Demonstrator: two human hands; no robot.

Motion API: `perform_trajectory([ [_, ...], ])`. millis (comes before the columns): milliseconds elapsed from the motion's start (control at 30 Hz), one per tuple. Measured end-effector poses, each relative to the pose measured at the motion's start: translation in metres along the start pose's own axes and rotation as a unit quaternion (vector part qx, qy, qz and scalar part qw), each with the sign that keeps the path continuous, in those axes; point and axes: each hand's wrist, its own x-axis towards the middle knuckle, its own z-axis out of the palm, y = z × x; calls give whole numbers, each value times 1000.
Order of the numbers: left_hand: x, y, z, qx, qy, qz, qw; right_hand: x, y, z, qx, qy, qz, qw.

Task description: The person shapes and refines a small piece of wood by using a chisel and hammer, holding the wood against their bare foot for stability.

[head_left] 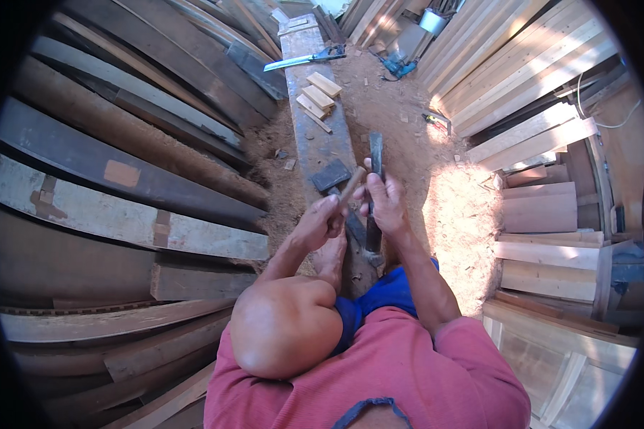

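My left hand (318, 222) is closed round a short brown wooden stick (352, 185), which slants up toward the right hand. My right hand (385, 200) grips a chisel (376, 151), its flat grey blade pointing away from me and its dark handle (373, 234) coming down below the fingers. Stick and chisel are close together; whether they touch is hard to tell. Just beyond my hands a dark rectangular block (330, 174) lies on the worn wooden bench (322, 146). Under the hands, a dark long piece partly shows on the bench.
Several small light wood pieces (315, 97) lie farther along the bench, with a handsaw (293, 62) across its far part. A teal power tool (398, 66) rests on the sawdust-covered floor. Boards (129, 175) lean along the left; stacked planks (511, 64) line the right.
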Motion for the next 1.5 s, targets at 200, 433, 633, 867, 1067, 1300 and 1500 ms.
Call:
perform_trajectory([
  [200,6,22,-1,-231,-1,2,973,-10,-4,8,133,-60,62,987],
  [433,16,28,4,-149,149,47,976,-39,-20,41,318,-102,199,921],
  [633,16,22,-18,100,154,133,974,-53,-14,61,355,-160,278,878],
  [867,4,36,14,166,153,152,962,-63,-26,56,321,-141,202,914],
  [1067,0,43,17,257,169,164,937,-61,-34,57,289,-149,159,932],
  [1300,-11,6,11,451,31,156,878,-1,-66,-12,321,133,-14,938],
  [1500,-49,19,-31,-89,197,146,966,20,-125,-108,269,107,-99,952],
])
